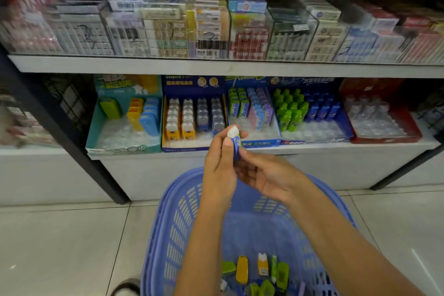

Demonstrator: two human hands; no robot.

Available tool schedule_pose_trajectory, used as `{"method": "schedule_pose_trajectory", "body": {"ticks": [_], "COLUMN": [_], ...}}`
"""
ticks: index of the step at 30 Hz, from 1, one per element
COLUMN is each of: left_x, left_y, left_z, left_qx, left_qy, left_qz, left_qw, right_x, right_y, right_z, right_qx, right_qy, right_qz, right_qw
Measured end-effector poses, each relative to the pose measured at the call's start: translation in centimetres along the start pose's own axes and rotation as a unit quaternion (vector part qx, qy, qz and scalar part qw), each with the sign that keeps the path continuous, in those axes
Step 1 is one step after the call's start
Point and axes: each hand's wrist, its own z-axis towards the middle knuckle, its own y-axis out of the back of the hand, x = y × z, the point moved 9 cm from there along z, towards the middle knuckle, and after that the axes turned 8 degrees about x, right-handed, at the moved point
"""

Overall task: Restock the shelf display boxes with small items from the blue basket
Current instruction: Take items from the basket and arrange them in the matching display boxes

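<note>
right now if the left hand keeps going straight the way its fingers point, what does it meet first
Probably the blue-and-yellow display box on the lower shelf: the left hand, pinching the small blue item, points up toward it. Depth is unclear.

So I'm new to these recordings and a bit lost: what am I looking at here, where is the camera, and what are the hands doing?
There is no machine here: a person wears a wide-angle camera on the head, looking down at their own hands. The left hand and the right hand together hold a small blue item with a white cap, fingers curled round it. Below them, on the tiled floor, stands the blue basket with more small items in green, yellow and orange. In front, the lower shelf carries open display boxes; the blue and yellow display box sits just behind the hands.
</note>
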Motion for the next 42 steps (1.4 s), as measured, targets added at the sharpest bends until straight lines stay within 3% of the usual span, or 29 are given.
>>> {"method": "schedule_pose_trajectory", "body": {"ticks": [2, 4, 5, 7, 9, 11, 16, 20, 27, 34, 38, 41, 42], "left_x": [0.6, 1.6, 2.2, 3.5, 4.4, 4.7, 4.4, 4.9, 5.1, 5.5, 5.2, 4.1, 3.7], "left_y": [0.3, 0.1, -0.4, -1.7, -2.8, -3.1, -3.4, -3.2, -3.1, -3.2, -3.3, -2.8, -2.3], "left_z": [0.7, 1.5, 1.9, 2.6, 2.8, 3.0, 3.3, 3.0, 3.0, 3.0, 2.9, 2.3, 1.9], "left_qx": [0.02, 0.063, 0.095, 0.168, 0.217, 0.236, 0.214, 0.213, 0.208, 0.208, 0.22, 0.195, 0.17], "left_qy": [0.004, 0.02, 0.024, 0.014, -0.008, -0.031, -0.073, -0.084, -0.083, -0.076, -0.07, -0.075, -0.085], "left_qz": [0.035, 0.162, 0.254, 0.441, 0.555, 0.59, 0.603, 0.593, 0.578, 0.585, 0.579, 0.515, 0.492], "left_qw": [0.999, 0.985, 0.962, 0.882, 0.803, 0.771, 0.765, 0.772, 0.785, 0.78, 0.782, 0.831, 0.85], "right_x": [2.1, 5.9, 8.3, 12.3, 14.4, 15.3, 15.8, 16.2, 16.6, 15.2, 14.8, 14.6, 14.2], "right_y": [1.0, 3.0, 3.9, 3.9, 2.8, 1.9, 1.0, 0.7, 1.2, 0.1, 0.1, -0.6, -0.7], "right_z": [0.7, 0.7, 0.4, 0.4, 1.8, 3.9, 8.4, 9.8, 10.5, 11.1, 11.0, 9.1, 7.8], "right_qx": [-0.026, -0.1, -0.154, -0.219, -0.21, -0.189, -0.166, -0.141, -0.13, -0.14, -0.155, -0.172, -0.179], "right_qy": [0.059, 0.156, 0.202, 0.257, 0.272, 0.266, 0.199, 0.18, 0.128, 0.084, 0.056, 0.08, 0.108], "right_qz": [0.011, -0.087, -0.185, -0.379, -0.489, -0.545, -0.655, -0.69, -0.673, -0.753, -0.743, -0.728, -0.7], "right_qw": [0.998, 0.979, 0.949, 0.862, 0.802, 0.772, 0.71, 0.686, 0.717, 0.637, 0.649, 0.659, 0.683]}}
